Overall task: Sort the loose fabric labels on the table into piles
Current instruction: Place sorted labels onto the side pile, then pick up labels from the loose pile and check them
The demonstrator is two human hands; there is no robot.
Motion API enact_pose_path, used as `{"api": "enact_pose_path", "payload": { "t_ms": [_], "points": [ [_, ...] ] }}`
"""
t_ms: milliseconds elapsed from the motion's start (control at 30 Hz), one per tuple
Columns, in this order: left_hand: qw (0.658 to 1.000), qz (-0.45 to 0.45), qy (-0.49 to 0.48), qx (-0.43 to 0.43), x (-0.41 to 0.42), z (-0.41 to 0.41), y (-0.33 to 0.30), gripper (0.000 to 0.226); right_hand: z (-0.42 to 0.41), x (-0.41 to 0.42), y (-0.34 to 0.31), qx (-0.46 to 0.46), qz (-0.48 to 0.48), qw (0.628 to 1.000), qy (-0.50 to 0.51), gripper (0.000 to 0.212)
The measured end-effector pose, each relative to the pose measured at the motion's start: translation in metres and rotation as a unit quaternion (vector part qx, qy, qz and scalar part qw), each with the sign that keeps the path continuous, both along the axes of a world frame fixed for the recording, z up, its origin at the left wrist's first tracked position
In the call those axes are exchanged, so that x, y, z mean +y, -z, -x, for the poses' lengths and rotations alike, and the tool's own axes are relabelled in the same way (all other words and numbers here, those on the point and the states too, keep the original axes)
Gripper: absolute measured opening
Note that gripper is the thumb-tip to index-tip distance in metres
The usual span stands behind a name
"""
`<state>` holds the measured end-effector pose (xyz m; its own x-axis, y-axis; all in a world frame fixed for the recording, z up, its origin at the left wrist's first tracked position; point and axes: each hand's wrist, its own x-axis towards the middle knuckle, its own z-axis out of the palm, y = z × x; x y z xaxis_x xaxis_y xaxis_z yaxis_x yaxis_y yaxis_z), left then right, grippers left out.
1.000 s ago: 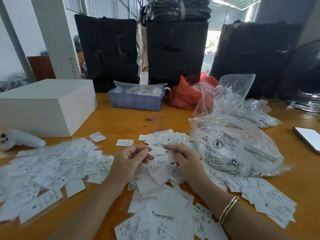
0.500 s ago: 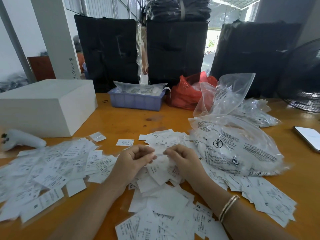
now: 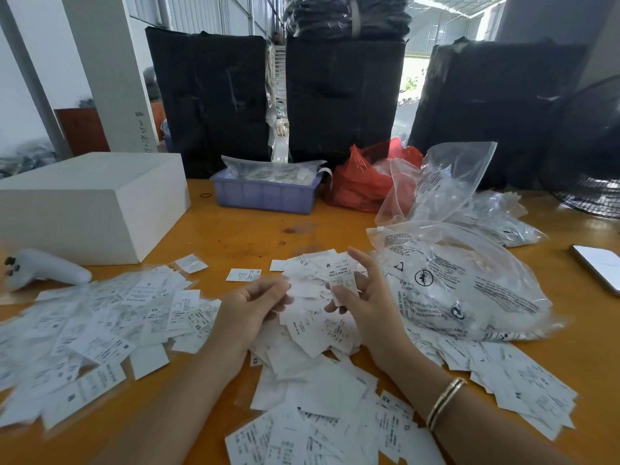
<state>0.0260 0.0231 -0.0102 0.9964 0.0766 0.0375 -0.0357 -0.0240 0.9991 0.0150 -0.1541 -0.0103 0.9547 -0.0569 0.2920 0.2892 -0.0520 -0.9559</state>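
Counter (image 3: 235,229): orange-yellow wood, a few darker brown stains near the middle. Fabric labels (image 3: 315,391): white, fine black print, some marked XS. Box (image 3: 94,203) at left: plain white. Handheld device (image 3: 43,268) beside it: white, black dots at one end. Tray (image 3: 265,196): pale lavender-blue. Crumpled bag (image 3: 362,182): red. Plastic bags (image 3: 469,290): clear, black warning text and symbols. Big bundles (image 3: 345,102) behind: black, glossy wrap. Bracelet (image 3: 446,402) on right wrist: gold with dark stripe. Fan (image 3: 590,156): black.
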Motion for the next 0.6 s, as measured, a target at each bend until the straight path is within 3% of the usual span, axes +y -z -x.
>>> {"api": "enact_pose_path", "payload": {
  "t_ms": [67,200,433,600],
  "points": [
    [1.000,0.008,-0.024,0.007,0.0009,-0.0010,0.0001,0.020,-0.0004,-0.0006,-0.0011,0.009,-0.025,1.000,-0.009,0.043],
    [0.999,0.011,-0.029,0.005,0.0020,-0.0017,-0.0001,0.023,0.0022,-0.0007,-0.0032,0.016,-0.030,0.999,-0.032,0.010],
    [1.000,-0.001,-0.010,-0.017,0.0005,0.0001,-0.0004,0.038,0.0051,0.0045,-0.0037,0.049,-0.027,0.996,-0.068,0.023],
    [0.999,-0.003,0.004,-0.036,0.0008,0.0001,0.0012,0.032,0.0052,0.0035,-0.0020,0.059,-0.014,0.994,-0.093,0.025]
  ]
}}
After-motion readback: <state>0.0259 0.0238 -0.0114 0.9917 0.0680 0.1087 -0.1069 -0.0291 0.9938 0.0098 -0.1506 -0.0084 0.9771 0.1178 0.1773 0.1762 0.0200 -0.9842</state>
